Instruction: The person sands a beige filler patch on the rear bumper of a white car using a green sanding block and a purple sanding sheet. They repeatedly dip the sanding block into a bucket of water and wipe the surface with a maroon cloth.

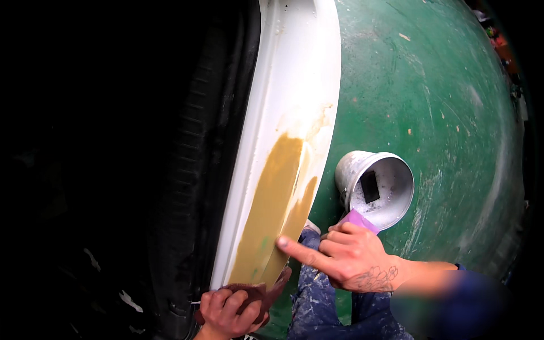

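Note:
A white car body sill (299,68) runs up the view, with a tan patch of body filler (272,195) on its lower part. At the patch's near end, my left hand (229,312) grips a maroon cloth (278,284) that lies against the sill. My right hand (352,257) points its index finger at the ridge between two areas of filler, its tip at or very close to the surface. The other fingers of that hand are curled around a purple sheet (361,221), perhaps sandpaper. How far the sheet extends inside the hand is hidden.
A white bucket (401,187) stands on the green floor (446,153) just beyond my right hand, with a dark rectangular block (369,187) in it. My paint-spattered trousers (314,297) are below. Black trim (236,97) borders the sill, with a dark interior further left.

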Demonstrator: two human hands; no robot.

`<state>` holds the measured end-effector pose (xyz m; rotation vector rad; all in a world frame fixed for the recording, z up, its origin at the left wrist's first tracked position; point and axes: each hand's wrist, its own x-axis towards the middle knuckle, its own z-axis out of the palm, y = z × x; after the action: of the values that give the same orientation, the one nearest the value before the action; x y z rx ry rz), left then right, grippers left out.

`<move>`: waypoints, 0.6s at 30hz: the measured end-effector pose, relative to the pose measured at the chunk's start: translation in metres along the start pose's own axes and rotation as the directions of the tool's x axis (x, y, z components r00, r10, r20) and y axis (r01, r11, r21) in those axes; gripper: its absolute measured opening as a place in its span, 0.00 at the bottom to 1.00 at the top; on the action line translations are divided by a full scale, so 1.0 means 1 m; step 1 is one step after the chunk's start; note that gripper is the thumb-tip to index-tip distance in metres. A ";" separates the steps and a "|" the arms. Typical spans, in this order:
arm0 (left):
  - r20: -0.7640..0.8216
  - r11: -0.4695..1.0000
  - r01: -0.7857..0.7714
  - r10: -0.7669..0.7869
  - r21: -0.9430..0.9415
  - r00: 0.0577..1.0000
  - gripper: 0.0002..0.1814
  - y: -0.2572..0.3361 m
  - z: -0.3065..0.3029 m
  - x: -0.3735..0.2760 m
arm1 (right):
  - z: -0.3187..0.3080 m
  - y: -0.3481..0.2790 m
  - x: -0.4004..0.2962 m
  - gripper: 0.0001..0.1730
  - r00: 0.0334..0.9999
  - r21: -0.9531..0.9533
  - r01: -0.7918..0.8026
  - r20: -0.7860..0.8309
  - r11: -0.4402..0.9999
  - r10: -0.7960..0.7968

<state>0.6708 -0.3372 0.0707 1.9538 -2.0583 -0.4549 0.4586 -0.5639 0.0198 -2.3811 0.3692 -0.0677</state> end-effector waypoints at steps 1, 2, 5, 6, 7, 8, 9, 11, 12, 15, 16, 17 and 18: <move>-0.001 1.000 0.001 -0.001 0.000 1.000 0.14 0.001 -0.001 0.002 | -0.001 0.003 0.001 0.49 0.998 -0.069 -0.008 -0.067 0.998 0.003; -0.002 1.000 0.002 -0.002 -0.002 1.000 0.14 0.002 -0.002 0.002 | -0.006 0.010 0.004 0.49 0.991 -0.138 -0.022 -0.135 0.990 0.003; -0.077 0.990 0.000 0.011 0.142 0.997 0.08 -0.010 0.030 -0.013 | -0.037 0.023 0.031 0.53 0.987 -0.281 -0.152 -0.101 0.947 0.128; -0.077 0.992 0.000 0.010 0.126 0.997 0.08 -0.010 0.029 -0.012 | -0.045 0.025 0.039 0.54 0.976 -0.300 -0.216 -0.079 0.929 0.202; -0.076 0.994 0.002 0.007 0.112 0.997 0.08 -0.010 0.029 -0.011 | -0.041 0.030 0.042 0.55 0.979 -0.343 -0.202 -0.105 0.917 0.176; -0.075 0.995 0.005 0.002 0.099 0.997 0.08 -0.010 0.028 -0.010 | -0.039 0.027 0.041 0.55 0.984 -0.341 -0.178 -0.074 0.923 0.162; -0.070 0.995 0.008 -0.001 0.098 0.998 0.08 -0.010 0.027 -0.009 | -0.038 0.020 0.038 0.56 0.988 -0.343 -0.152 -0.039 0.927 0.148; -0.059 0.995 0.011 -0.005 0.098 0.998 0.08 -0.008 0.025 -0.010 | -0.034 0.000 0.028 0.56 0.993 -0.316 -0.079 0.060 0.945 0.103; -0.061 0.996 -0.011 0.016 0.087 0.998 0.11 -0.009 0.026 -0.008 | -0.031 -0.012 0.021 0.56 0.990 -0.293 -0.037 0.121 0.955 0.076; -0.079 0.998 -0.035 0.040 0.056 0.996 0.16 -0.009 0.029 -0.010 | -0.019 -0.028 0.001 0.52 0.974 0.051 0.042 0.221 0.998 -0.052; -0.080 0.998 -0.014 0.018 0.056 0.997 0.16 -0.008 0.029 -0.017 | -0.023 -0.030 0.002 0.48 0.995 0.067 0.017 0.101 0.998 -0.024; -0.082 0.998 0.008 -0.003 0.055 0.997 0.16 -0.007 0.029 -0.025 | -0.030 -0.027 0.005 0.45 1.000 0.085 -0.007 -0.019 0.996 0.008; -0.082 0.998 0.033 -0.028 0.057 0.996 0.17 -0.004 0.029 -0.033 | -0.035 -0.018 0.008 0.41 0.991 0.072 -0.005 -0.136 0.997 0.015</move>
<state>0.6647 -0.3027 0.0430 2.0050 -2.0155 -0.3192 0.4655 -0.5766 0.0577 -2.3102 0.4366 -0.2364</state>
